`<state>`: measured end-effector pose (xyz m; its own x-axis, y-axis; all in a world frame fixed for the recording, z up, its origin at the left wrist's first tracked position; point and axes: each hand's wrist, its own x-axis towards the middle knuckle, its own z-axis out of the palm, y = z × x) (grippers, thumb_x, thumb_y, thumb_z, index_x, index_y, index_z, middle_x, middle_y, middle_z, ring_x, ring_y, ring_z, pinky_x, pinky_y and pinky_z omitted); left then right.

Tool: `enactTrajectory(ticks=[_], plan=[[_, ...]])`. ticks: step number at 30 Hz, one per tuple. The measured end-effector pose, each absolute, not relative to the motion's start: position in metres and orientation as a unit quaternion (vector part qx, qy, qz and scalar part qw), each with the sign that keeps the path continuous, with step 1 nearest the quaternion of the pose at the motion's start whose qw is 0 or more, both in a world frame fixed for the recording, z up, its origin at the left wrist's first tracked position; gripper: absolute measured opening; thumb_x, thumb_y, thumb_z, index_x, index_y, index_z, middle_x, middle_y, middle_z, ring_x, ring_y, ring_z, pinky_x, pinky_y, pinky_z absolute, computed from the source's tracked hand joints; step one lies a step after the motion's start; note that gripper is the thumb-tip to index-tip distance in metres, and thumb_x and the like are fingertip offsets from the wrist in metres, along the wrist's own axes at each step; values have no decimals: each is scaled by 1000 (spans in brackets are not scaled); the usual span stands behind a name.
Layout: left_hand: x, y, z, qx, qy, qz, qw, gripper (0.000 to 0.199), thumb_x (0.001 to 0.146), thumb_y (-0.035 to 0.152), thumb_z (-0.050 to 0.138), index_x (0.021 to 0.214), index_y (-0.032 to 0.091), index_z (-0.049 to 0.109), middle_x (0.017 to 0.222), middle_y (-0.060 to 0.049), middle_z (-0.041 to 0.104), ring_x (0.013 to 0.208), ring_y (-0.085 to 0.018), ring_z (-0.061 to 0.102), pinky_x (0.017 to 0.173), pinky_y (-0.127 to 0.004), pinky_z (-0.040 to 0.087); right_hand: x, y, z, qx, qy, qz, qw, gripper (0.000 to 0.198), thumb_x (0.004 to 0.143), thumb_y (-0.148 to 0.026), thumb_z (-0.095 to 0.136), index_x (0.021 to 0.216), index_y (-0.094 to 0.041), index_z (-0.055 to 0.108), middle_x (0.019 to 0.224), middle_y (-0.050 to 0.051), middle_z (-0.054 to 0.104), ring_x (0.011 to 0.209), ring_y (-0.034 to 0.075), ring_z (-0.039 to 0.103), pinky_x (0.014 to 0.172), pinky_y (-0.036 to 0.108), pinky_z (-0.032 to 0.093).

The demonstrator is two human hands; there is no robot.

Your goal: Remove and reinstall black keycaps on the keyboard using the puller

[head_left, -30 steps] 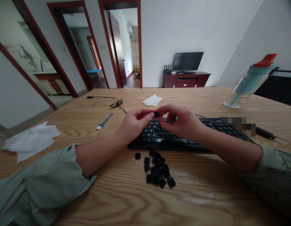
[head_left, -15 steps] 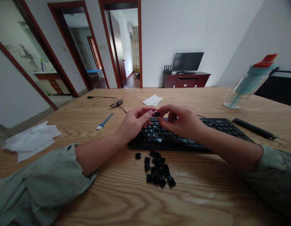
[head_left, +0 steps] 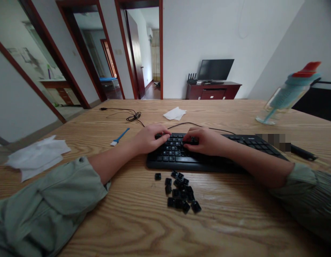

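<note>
A black keyboard (head_left: pixel 178 165) lies across the table with several keys off its middle part. My left hand (head_left: pixel 152 137) is on its back left corner, the fingers along the back edge and the thumb over the keys. My right hand (head_left: pixel 208 141) is low over the middle keys. Its thumb and index finger pinch around a small dark keycap, mostly hidden and hard to tell from the keys beneath. In front of the keyboard lies a loose heap of black keycaps (head_left: pixel 183 194), with one keycap (head_left: pixel 157 176) apart to its left.
A blue brush (head_left: pixel 120 136) and white tissues (head_left: pixel 38 155) lie to the left. Behind the keyboard are a coiled cable (head_left: pixel 133 116) and another tissue (head_left: pixel 175 113). At right stand a water bottle (head_left: pixel 286 96) and, lying flat, a black stick-shaped object (head_left: pixel 303 152), partly pixelated.
My hands have parted from around the keycap and come down to the keyboard. The left moved to the back left corner, the right lowered the keycap to the middle keys.
</note>
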<state>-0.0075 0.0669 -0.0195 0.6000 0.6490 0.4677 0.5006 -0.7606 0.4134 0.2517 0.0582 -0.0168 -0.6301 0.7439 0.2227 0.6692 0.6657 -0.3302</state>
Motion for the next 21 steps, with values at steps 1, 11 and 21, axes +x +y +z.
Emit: enactTrajectory(ticks=[1,11,21], plan=[[-4,62,-19,907,294,282,105,22,90,31,56,101,20,72,104,-7,71,99,-20,63,91,-35,48,251,57,-17,-394,-897,104,170,24,83,-36,63,97,-19,73,91,6,69,78,15,60,72,28,46],[11,50,-23,953,259,150,40,36,93,37,53,125,26,65,136,-8,59,126,-27,49,109,-48,36,249,54,-13,-390,-905,72,153,23,83,-35,64,98,-22,75,89,5,68,73,14,59,65,26,42],[10,51,-24,951,254,169,58,34,92,37,55,123,25,66,132,-9,62,126,-26,52,109,-46,37,254,50,-16,-343,-921,62,174,23,89,-31,58,95,-22,78,87,6,68,74,14,61,69,27,44]])
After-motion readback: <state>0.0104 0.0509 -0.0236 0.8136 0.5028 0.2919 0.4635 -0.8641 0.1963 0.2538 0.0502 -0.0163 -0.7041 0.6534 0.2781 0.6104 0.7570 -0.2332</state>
